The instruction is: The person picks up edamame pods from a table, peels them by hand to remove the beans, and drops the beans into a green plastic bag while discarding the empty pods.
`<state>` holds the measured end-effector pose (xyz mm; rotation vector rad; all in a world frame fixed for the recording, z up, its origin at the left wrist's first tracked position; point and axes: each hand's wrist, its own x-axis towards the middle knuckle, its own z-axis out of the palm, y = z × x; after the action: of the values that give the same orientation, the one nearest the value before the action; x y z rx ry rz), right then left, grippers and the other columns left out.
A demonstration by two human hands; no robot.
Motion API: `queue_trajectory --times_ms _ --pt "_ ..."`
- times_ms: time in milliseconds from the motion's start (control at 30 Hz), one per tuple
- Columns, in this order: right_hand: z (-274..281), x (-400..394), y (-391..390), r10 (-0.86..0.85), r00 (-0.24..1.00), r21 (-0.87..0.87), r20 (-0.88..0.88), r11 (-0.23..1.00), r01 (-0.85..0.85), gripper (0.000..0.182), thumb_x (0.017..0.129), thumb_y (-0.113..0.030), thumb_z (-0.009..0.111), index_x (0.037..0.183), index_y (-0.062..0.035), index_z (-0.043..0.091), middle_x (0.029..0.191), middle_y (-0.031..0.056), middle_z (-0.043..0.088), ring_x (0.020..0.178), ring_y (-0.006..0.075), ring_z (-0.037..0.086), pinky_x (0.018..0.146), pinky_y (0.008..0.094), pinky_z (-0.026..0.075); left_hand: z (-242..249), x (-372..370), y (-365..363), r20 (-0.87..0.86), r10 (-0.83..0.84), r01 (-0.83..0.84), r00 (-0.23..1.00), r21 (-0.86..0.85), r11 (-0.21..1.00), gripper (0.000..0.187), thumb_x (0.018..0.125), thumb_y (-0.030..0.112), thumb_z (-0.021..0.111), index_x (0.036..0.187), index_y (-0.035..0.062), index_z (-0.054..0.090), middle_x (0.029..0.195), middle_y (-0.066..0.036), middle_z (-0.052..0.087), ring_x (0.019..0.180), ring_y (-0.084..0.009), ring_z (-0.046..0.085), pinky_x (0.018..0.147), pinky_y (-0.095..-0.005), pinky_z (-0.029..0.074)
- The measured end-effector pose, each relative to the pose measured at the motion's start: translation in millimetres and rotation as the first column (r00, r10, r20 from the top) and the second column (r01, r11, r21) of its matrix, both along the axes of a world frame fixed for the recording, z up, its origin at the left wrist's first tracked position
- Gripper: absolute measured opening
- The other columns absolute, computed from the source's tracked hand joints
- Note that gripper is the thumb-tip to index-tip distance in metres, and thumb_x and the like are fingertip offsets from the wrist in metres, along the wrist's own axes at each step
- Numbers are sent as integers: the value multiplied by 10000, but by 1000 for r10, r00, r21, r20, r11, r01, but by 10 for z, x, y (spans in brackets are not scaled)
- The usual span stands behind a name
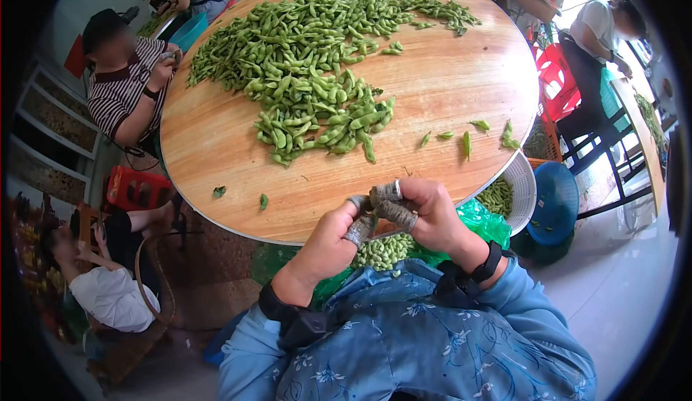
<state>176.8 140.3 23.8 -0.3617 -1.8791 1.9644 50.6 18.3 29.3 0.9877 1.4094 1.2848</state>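
My left hand (333,237) and my right hand (434,217) meet just over the table's near edge, with grey tape or cloth wrapped round several fingertips. Both are closed in a pinch, fingertips close together, and whatever lies between them is hidden by the wraps. Below them, shelled green beans (383,251) are gathered in a green plastic bag (484,219) at my lap. Ahead, a large heap of green soybean pods (310,62) covers much of the round wooden table (447,73). A few single pods (468,145) lie loose to the right.
A white basket (525,190) holding pods stands at the table's right edge, beside a blue basin (553,203). A red stool (137,187) is at left. One person in a striped shirt (119,95) sits at the table; other people are around the room.
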Motion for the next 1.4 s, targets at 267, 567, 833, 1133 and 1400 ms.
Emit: queue_trajectory --times_ms 267,567,833,1133,1400 --pt "75 49 -43 -146 987 79 -73 985 151 205 834 -71 569 1004 41 552 814 26 590 810 65 524 693 226 452 48 50 -58 -165 163 -151 973 78 985 136 846 16 507 961 -27 565 791 -1 589 702 -65 523 623 -206 437" --pt "93 96 -7 30 999 -165 36 986 -23 224 870 -151 538 986 36 583 851 -2 593 801 42 506 701 211 428 71 103 -28 -722 394 -135 569 390 911 140 735 11 629 855 -28 569 737 -100 577 625 -197 562 545 -284 435" --pt "103 59 -25 47 996 -252 73 967 -28 205 870 -175 543 919 16 599 794 -18 586 734 35 496 644 210 415 10 78 -59 -858 391 8 333 417 909 202 656 -9 605 853 -22 561 768 -156 548 679 -335 538 593 -389 441" --pt "-33 -22 -57 40 995 -386 93 922 -1 158 855 -136 552 897 14 583 794 -7 586 735 49 512 674 218 429 -88 76 -67 -859 425 21 286 449 894 208 685 -5 590 886 -21 540 784 -162 549 690 -342 540 605 -385 444" --pt "-130 -16 -17 76 990 -28 -118 996 -80 131 841 -102 563 892 19 561 834 11 574 759 59 516 677 216 432 -140 102 -61 -110 406 -376 907 224 899 71 836 33 486 867 22 549 597 -23 493 531 -101 468 490 -242 386"
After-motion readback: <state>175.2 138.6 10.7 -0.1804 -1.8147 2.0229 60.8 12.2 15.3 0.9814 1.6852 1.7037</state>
